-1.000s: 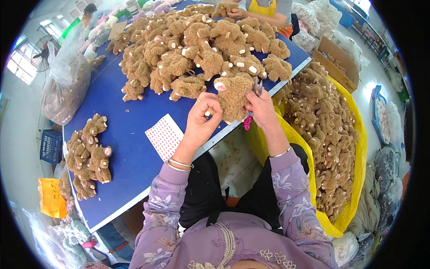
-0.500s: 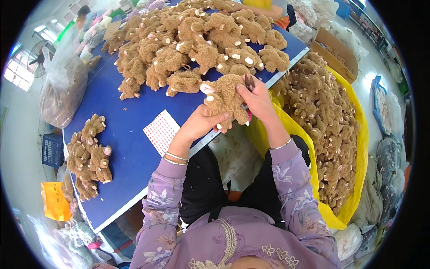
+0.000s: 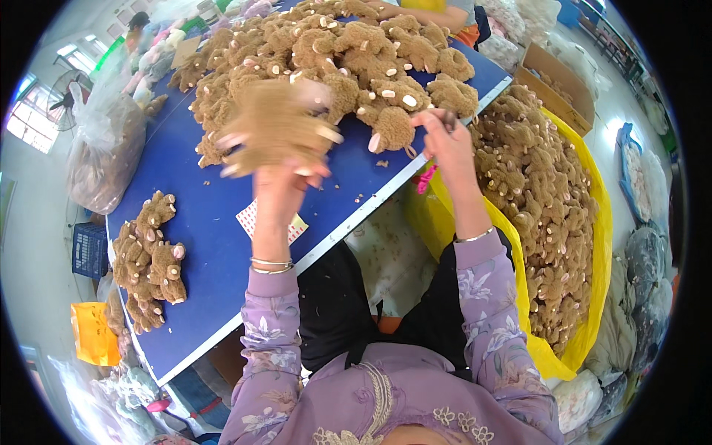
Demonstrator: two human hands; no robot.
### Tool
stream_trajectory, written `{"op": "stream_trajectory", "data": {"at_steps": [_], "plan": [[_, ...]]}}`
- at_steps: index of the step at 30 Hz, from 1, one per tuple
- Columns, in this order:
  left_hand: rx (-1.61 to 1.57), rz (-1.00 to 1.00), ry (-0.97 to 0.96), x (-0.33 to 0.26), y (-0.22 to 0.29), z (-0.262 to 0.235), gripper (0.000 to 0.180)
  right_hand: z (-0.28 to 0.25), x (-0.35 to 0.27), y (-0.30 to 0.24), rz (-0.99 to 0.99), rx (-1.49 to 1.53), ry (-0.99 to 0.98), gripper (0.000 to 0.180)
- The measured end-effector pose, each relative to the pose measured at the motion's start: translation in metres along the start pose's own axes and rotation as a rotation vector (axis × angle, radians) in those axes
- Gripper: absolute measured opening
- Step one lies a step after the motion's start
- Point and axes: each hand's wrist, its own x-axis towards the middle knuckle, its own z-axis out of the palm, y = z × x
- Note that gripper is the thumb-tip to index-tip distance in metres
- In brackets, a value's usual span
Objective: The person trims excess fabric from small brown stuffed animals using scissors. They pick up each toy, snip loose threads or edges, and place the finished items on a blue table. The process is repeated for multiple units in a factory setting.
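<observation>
My left hand (image 3: 278, 193) is closed on a brown plush toy (image 3: 278, 126), which is smeared by motion above the blue table (image 3: 215, 252). My right hand (image 3: 449, 148) is closed near the table's right edge, its thumb and forefinger against another brown plush toy (image 3: 393, 127) at the front of the pile. Dark snips (image 3: 449, 119) show only in part within that hand, and a bright pink piece (image 3: 426, 179) hangs below it. Beneath my left wrist lies a white sheet with rows of red marks (image 3: 297, 228), partly covered by the arm.
A large pile of brown plush toys (image 3: 311, 48) covers the table's far part. A smaller group (image 3: 148, 259) sits at its left end. On my right stands a yellow bag (image 3: 597, 297) full of such toys, with a cardboard box (image 3: 552, 93) behind. A clear bag (image 3: 104, 156) hangs left.
My left hand has carried the plush toy up and left, away from my right hand. The right hand has moved slightly up and right, to another toy by the pile.
</observation>
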Motion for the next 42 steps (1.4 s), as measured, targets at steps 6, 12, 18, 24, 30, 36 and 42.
{"op": "stream_trajectory", "data": {"at_steps": [6, 12, 18, 24, 30, 36, 42], "plan": [[0.340, -0.028, 0.195, 0.002, 0.006, -0.007, 0.034, -0.018, 0.009, 0.012, 0.046, -0.282, 0.153, 0.025], [0.871, 0.154, 0.377, 0.026, -0.010, -0.024, 0.029, -0.003, 0.013, 0.027, -0.126, -0.590, 0.039, 0.058], [1.584, 0.144, 0.196, 0.026, -0.030, -0.023, 0.050, 0.010, -0.001, 0.019, -0.211, -0.636, -0.058, 0.066], [0.613, -0.111, 0.346, 0.031, -0.022, -0.019, 0.034, 0.012, -0.004, 0.020, -0.058, -0.344, -0.027, 0.044], [0.022, -0.184, 0.123, 0.018, -0.028, 0.009, 0.029, 0.039, -0.034, 0.016, -0.179, -0.220, -0.259, 0.038], [0.062, -0.221, 0.101, 0.013, -0.027, 0.027, 0.029, 0.049, -0.038, 0.006, 0.005, -0.001, -0.376, 0.039], [-0.029, -0.164, 0.236, 0.020, -0.038, 0.018, 0.024, 0.056, -0.038, 0.019, -0.161, -0.091, -0.373, 0.024]]}}
